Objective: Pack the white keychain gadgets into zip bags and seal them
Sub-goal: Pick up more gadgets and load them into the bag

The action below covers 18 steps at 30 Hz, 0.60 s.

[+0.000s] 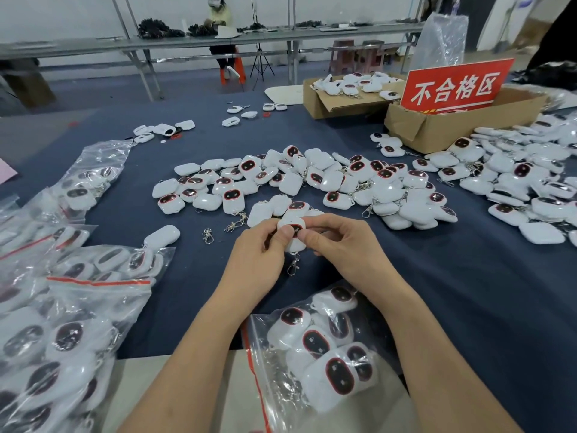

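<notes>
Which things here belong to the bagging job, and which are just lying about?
Job: held gadget, pinched by left hand and right hand; gadget pile; near zip bag, part filled; filled bags at left.
Lying about: red sign; cardboard box holding it; loose clasp; tripod at the back.

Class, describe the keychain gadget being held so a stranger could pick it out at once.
Start at the dark blue tablecloth and the big heap of white keychain gadgets at its centre. Just nearer the camera, the left hand and right hand meet. The gadget pinched between them is the only one held by fingers, its metal clasp hanging below.
</notes>
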Each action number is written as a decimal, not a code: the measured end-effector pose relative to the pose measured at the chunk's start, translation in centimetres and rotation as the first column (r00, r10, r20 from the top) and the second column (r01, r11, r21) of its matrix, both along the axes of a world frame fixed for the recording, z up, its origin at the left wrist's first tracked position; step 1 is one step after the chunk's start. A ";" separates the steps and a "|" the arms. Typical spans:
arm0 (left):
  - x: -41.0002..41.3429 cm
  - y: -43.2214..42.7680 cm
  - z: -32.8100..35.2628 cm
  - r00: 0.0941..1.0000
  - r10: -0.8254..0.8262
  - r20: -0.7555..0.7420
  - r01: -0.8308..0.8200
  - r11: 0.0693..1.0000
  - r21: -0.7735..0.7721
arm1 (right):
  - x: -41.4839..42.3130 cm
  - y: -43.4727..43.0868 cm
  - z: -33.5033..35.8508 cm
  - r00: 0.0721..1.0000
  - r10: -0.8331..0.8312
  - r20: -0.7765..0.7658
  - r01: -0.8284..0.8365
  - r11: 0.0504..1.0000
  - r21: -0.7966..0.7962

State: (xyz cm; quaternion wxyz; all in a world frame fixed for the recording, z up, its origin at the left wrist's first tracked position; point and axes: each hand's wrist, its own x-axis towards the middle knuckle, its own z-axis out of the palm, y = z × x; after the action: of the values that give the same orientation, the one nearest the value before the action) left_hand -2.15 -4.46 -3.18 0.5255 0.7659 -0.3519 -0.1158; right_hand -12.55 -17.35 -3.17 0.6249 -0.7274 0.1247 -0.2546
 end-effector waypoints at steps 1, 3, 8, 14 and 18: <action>0.1 -0.1 0.0 1.000 0.007 -0.006 -0.007 1.000 0.009 | 0.0 -0.1 0.0 1.000 -0.002 -0.005 0.002 1.000 0.003; 0.2 -0.1 0.0 1.000 0.015 -0.012 -0.014 1.000 0.018 | 0.0 -0.1 -0.1 1.000 -0.004 -0.008 0.004 1.000 0.006; 0.2 -0.1 -0.2 1.000 0.021 -0.020 -0.020 1.000 0.017 | 0.0 0.0 -0.2 1.000 0.007 0.021 -0.007 1.000 0.008; 0.1 -0.1 -0.3 0.999 -0.008 -0.049 0.008 1.000 0.000 | 0.1 0.1 -0.2 1.000 -0.014 0.005 0.014 0.999 -0.051; 0.0 0.1 -0.4 0.997 -0.054 -0.063 0.053 0.999 -0.011 | 0.3 0.0 -0.3 0.999 -0.041 -0.024 0.039 0.997 -0.068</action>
State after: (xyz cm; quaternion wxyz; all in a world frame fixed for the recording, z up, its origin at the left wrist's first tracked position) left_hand -2.11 -4.39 -3.61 0.5367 0.7497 -0.3560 -0.1526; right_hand -12.27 -17.39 -3.45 0.5931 -0.7487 0.1384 -0.2618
